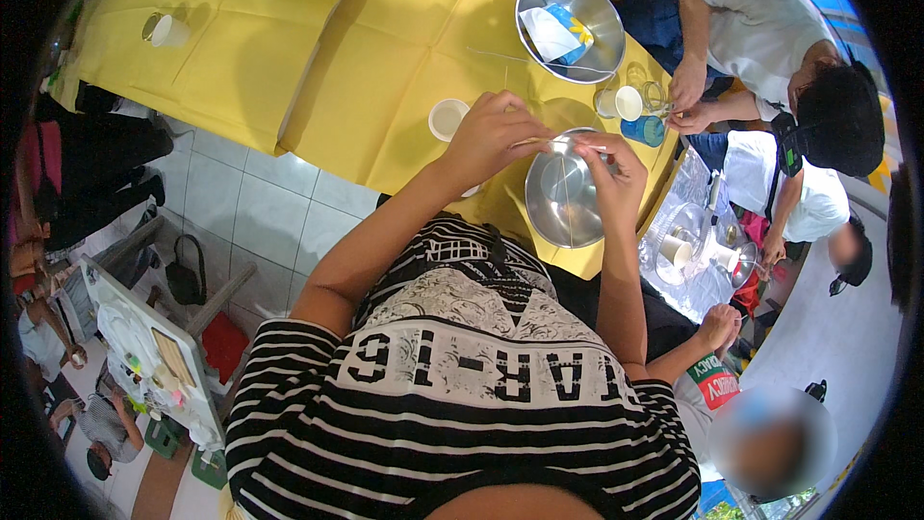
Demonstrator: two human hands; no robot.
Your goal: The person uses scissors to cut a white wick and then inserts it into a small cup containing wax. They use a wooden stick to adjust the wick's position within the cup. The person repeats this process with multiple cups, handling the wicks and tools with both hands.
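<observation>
My left hand (496, 138) and my right hand (614, 166) are raised over the table's near edge, both closed in a pinch. Between their fingertips runs a thin pale strand (535, 141), like a string or wick. Below my right hand stands a shiny metal bowl (545, 202); a fine line, perhaps the strand's tail, crosses it. A white paper cup (448, 119) is just left of my left hand. Part of another white item (472, 191) shows beneath my left wrist.
On the yellow-covered table (385, 67), a second metal bowl (601, 8) holds a blue, white and yellow packet (566, 36). Glass jars, a paper cup (628, 103) and a blue container (643, 131) stand by a co-worker's hands (689, 96). A foil-covered surface (664, 279) bears more cups.
</observation>
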